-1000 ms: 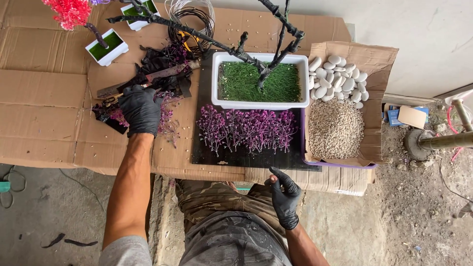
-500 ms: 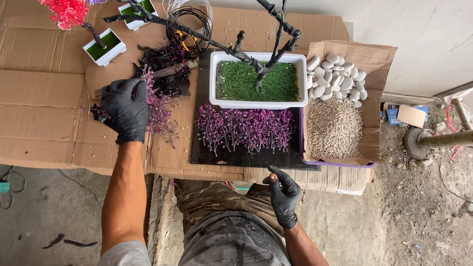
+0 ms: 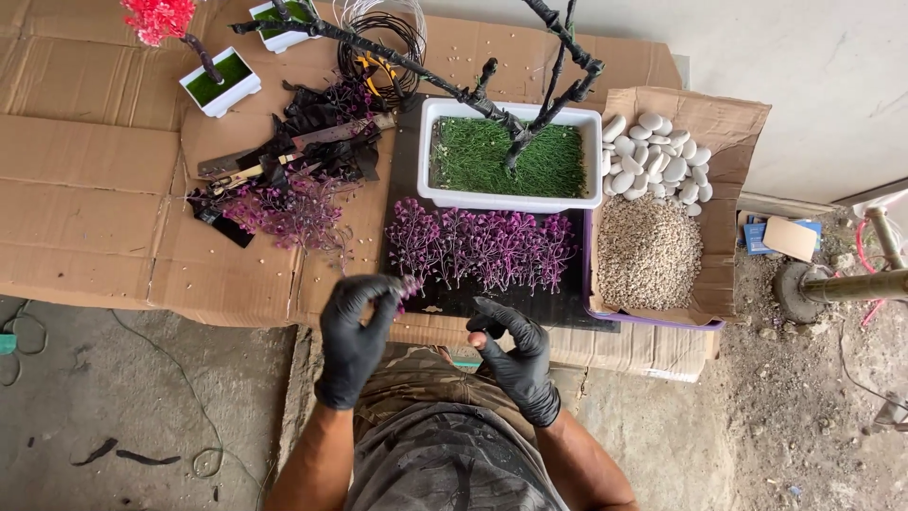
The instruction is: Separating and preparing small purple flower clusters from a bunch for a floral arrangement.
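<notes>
Both my hands wear black gloves and hover near the front edge of the cardboard. My left hand (image 3: 355, 331) pinches a small purple artificial flower sprig (image 3: 410, 284) between its fingertips. My right hand (image 3: 515, 350) is open just to the right of it, fingers spread, holding nothing. Beyond them a row of purple sprigs (image 3: 482, 248) lies on a black sheet (image 3: 530, 305). Behind that stands a white rectangular planter (image 3: 511, 199) with green fake grass and a black bare tree trunk (image 3: 530, 123).
A loose pile of purple sprigs and black scraps (image 3: 284, 208) with a knife lies to the left. A cardboard box (image 3: 719, 199) at right holds white pebbles (image 3: 657, 156) and gravel (image 3: 648, 251). Wire coil (image 3: 383, 38) and small potted trees (image 3: 219, 80) sit behind.
My left hand has pulled back from the left sprig pile toward my body, carrying a purple sprig. My right hand has risen slightly toward it.
</notes>
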